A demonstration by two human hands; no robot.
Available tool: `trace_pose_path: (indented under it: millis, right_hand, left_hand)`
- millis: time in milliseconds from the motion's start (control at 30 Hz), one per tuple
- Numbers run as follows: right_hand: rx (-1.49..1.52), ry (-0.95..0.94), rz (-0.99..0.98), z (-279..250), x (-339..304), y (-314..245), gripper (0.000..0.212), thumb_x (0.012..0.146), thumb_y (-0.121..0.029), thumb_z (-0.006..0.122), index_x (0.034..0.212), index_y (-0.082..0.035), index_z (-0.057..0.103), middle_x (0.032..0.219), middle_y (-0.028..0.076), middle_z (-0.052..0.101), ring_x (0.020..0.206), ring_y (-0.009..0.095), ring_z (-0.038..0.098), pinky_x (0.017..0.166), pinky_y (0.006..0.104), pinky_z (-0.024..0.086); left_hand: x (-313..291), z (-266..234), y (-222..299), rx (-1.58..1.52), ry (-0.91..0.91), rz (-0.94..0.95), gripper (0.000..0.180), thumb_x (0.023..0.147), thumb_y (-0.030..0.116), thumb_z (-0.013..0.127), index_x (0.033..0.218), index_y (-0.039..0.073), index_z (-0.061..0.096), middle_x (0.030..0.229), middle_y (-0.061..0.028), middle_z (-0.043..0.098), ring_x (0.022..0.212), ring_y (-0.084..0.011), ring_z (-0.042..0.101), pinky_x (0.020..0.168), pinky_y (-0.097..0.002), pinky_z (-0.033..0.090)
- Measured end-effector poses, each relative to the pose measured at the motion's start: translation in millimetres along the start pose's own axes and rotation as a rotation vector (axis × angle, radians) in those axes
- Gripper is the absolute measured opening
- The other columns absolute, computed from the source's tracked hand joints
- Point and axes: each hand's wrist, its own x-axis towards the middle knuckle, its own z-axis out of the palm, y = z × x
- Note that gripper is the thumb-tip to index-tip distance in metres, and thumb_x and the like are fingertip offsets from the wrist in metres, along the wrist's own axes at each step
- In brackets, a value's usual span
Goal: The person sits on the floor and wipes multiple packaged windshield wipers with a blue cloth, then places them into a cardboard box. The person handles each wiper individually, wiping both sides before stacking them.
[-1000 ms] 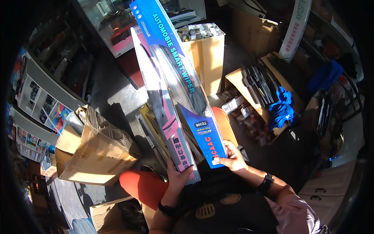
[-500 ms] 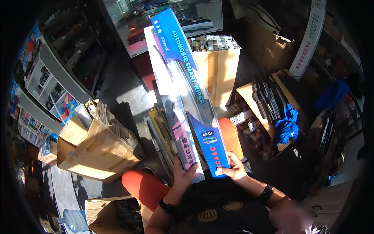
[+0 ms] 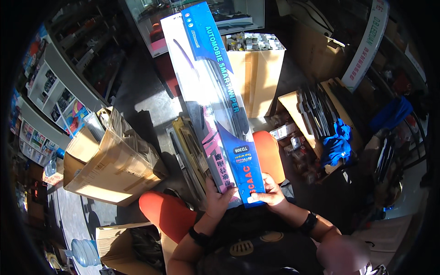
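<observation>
Two long, narrow wiper blade packages point away from me, side by side, in the middle of the view. My left hand [image 3: 219, 200] is closed on the lower end of the white and pink wiper package [image 3: 212, 143], thumb on its front. My right hand [image 3: 272, 196] grips the near end of the blue wiper package [image 3: 249, 170], thumb across the corner. The blue one overlaps the edge of the white one toward the far end. Sunlight glares off their clear plastic fronts. My fingers behind both packages are hidden.
Several long packages [image 3: 187, 151] lie on the floor beyond my left knee. An open cardboard box [image 3: 107, 169] stands left; another, filled with small boxes, stands ahead [image 3: 261, 75]. Right, a carton holds wiper blades [image 3: 314, 112] and a blue cloth [image 3: 338, 144]. A glass cabinet [image 3: 254, 11] stands beyond.
The two packages have come closer together, and the gap between their near ends has narrowed. Both hands keep their hold and sit slightly higher in view.
</observation>
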Motion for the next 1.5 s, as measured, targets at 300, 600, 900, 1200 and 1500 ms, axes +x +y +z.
trace_pose_path:
  millis: [300,600,900,1200,1500]
  right_hand:
    - [0.099,-0.045,0.062,7,0,-5,0.05,0.082,0.006,0.065,0.128,-0.005,0.047,0.118,0.008,0.06,0.108,0.017,0.058,0.094,0.0339,0.046]
    - [0.008,-0.077,-0.026,9,-2,11,0.053,0.083,0.001,0.068,0.13,-0.005,0.044,0.118,0.007,0.059,0.106,0.016,0.057,0.092,0.0327,0.046]
    - [0.018,-0.058,0.043,10,-9,16,0.056,0.082,0.002,0.069,0.131,-0.005,0.043,0.122,0.007,0.055,0.11,0.016,0.055,0.093,0.0337,0.045]
    - [-0.148,0.017,-0.015,2,-12,32,0.061,0.079,-0.003,0.075,0.132,-0.004,0.045,0.121,0.008,0.049,0.112,0.018,0.05,0.095,0.0328,0.042]
    - [-0.275,0.037,-0.039,1,-11,29,0.058,0.077,-0.002,0.075,0.129,-0.004,0.049,0.125,0.01,0.048,0.117,0.02,0.048,0.098,0.0333,0.039]
  left_hand:
    - [2,-3,-3,0.057,0.026,0.012,0.057,0.081,0.006,0.07,0.124,-0.003,0.034,0.112,-0.0119,0.055,0.101,-0.0176,0.058,0.087,-0.0302,0.048]
    - [-6,-4,-11,-0.015,-0.034,0.036,0.058,0.08,0.004,0.061,0.128,-0.003,0.03,0.114,-0.0118,0.053,0.103,-0.0176,0.056,0.09,-0.0314,0.046]
    - [-12,-4,-8,-0.069,-0.077,-0.036,0.061,0.079,0.005,0.058,0.132,0.0,0.028,0.118,-0.0107,0.05,0.108,-0.017,0.052,0.093,-0.0322,0.044]
    - [-8,-3,-12,-0.191,-0.094,-0.101,0.061,0.082,0.005,0.062,0.134,0.003,0.031,0.12,-0.008,0.05,0.111,-0.0171,0.05,0.096,-0.0326,0.041]
    - [-4,-5,-19,-0.315,-0.114,-0.174,0.065,0.079,0.006,0.066,0.135,0.004,0.033,0.12,-0.0074,0.053,0.11,-0.0181,0.054,0.096,-0.0336,0.043]
